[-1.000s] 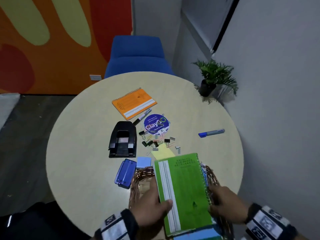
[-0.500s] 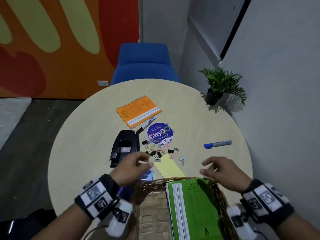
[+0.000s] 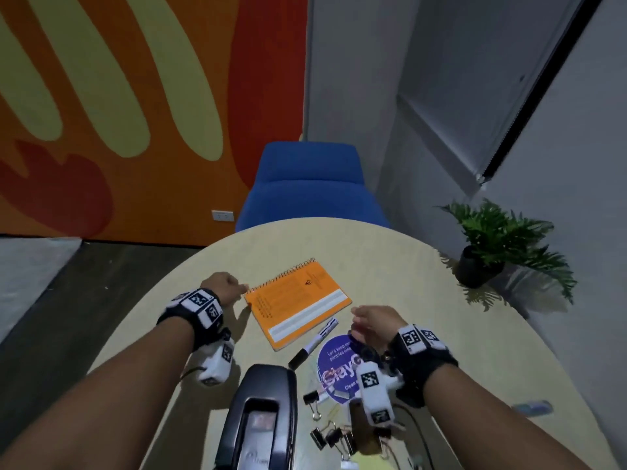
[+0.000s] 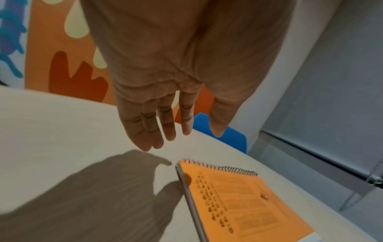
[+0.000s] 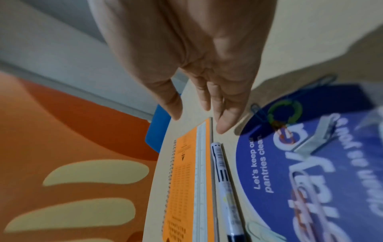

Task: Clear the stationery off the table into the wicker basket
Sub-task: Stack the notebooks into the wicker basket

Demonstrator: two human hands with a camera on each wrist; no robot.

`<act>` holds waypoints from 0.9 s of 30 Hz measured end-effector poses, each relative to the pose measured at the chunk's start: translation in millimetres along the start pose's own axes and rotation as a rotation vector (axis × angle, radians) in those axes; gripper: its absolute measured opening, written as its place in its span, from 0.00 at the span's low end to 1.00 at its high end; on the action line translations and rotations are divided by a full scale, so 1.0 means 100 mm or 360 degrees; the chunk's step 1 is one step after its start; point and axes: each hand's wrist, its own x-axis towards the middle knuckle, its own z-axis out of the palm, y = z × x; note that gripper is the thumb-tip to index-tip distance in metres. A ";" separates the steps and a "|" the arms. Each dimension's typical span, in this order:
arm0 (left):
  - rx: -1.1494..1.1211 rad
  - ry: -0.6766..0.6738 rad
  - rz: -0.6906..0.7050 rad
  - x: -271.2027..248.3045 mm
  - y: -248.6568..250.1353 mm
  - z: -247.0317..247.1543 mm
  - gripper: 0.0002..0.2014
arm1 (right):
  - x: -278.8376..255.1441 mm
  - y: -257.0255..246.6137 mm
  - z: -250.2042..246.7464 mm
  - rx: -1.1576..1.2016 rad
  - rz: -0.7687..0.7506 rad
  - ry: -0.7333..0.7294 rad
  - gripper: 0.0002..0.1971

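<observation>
An orange spiral notebook point(image 3: 298, 301) point(image 4: 238, 199) point(image 5: 189, 176) lies flat on the round table point(image 3: 390, 252). My left hand point(image 3: 225, 288) point(image 4: 172, 127) hovers just off its left corner, fingers straight and empty. My right hand point(image 3: 371, 322) point(image 5: 199, 114) hangs above its right corner, fingers loose and empty. A black-capped white marker point(image 3: 314, 342) point(image 5: 225, 185) lies beside the notebook's near edge. A round blue sticker disc point(image 3: 339, 368) point(image 5: 311, 163) carries paper clips. A black hole punch point(image 3: 259, 415) and several binder clips point(image 3: 330, 435) sit nearer me. The wicker basket is out of view.
A blue marker point(image 3: 531, 407) lies at the table's right, blurred. A blue chair point(image 3: 312, 188) stands behind the table. A potted plant point(image 3: 498, 245) sits on the floor at the right by the grey wall.
Both hands have left the basket and the green notebook in it and reached forward across the table to either side of the orange notebook. The head view has shifted forward, so the basket dropped out of sight.
</observation>
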 end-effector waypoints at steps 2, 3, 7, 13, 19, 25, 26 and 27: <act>0.0067 -0.0040 -0.0048 0.19 -0.04 0.16 0.23 | 0.25 0.04 0.03 0.0093 0.0094 0.0056 0.06; 0.0082 -0.0052 -0.0061 0.25 -0.05 0.25 0.25 | 0.33 0.06 0.03 0.0103 0.0111 0.0076 0.03; 0.0093 -0.0104 0.0026 0.41 -0.04 0.48 0.13 | 0.48 0.08 0.10 0.0187 0.0110 0.0038 0.05; 0.0212 -0.0394 0.0090 0.41 -0.02 0.49 0.07 | 0.57 0.04 0.22 0.0076 0.0143 0.0099 0.09; -0.0208 -0.0477 0.0209 0.14 0.09 0.37 0.09 | 0.46 0.02 0.34 -0.0039 0.0047 0.0049 0.05; -0.0944 -0.0759 0.0409 -0.74 0.67 0.02 0.06 | 0.09 -0.06 0.42 -0.0129 -0.0257 -0.0090 0.05; -0.1027 -0.0786 0.0489 -0.95 0.76 -0.04 0.06 | -0.01 -0.10 0.43 -0.0139 -0.0327 -0.0094 0.10; -0.1111 -0.0802 0.0569 -1.17 0.83 -0.09 0.07 | -0.16 -0.13 0.42 -0.0159 -0.0386 -0.0114 0.14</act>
